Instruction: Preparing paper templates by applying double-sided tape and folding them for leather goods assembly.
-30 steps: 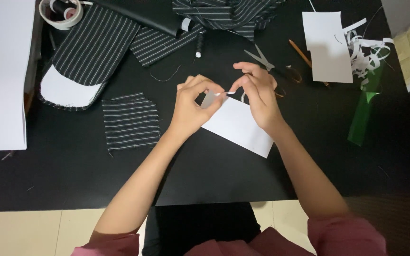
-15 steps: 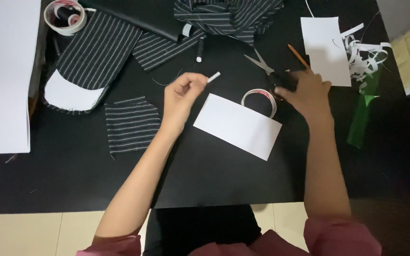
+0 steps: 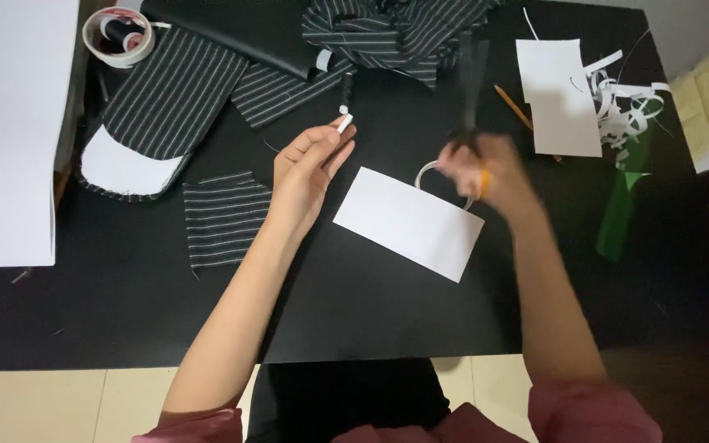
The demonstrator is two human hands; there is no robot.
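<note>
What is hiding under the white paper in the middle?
The white paper lies on the black table. Its far edge covers part of a tape roll, beside the blurred right hand. Whatever else lies beneath is covered.

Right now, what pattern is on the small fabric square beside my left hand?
The fabric square is black with thin white stripes, shown clearly in the head view.

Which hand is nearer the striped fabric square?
Left. The left hand is just right of the striped fabric square; the right hand is blurred, farther right, beyond the white card.
</note>
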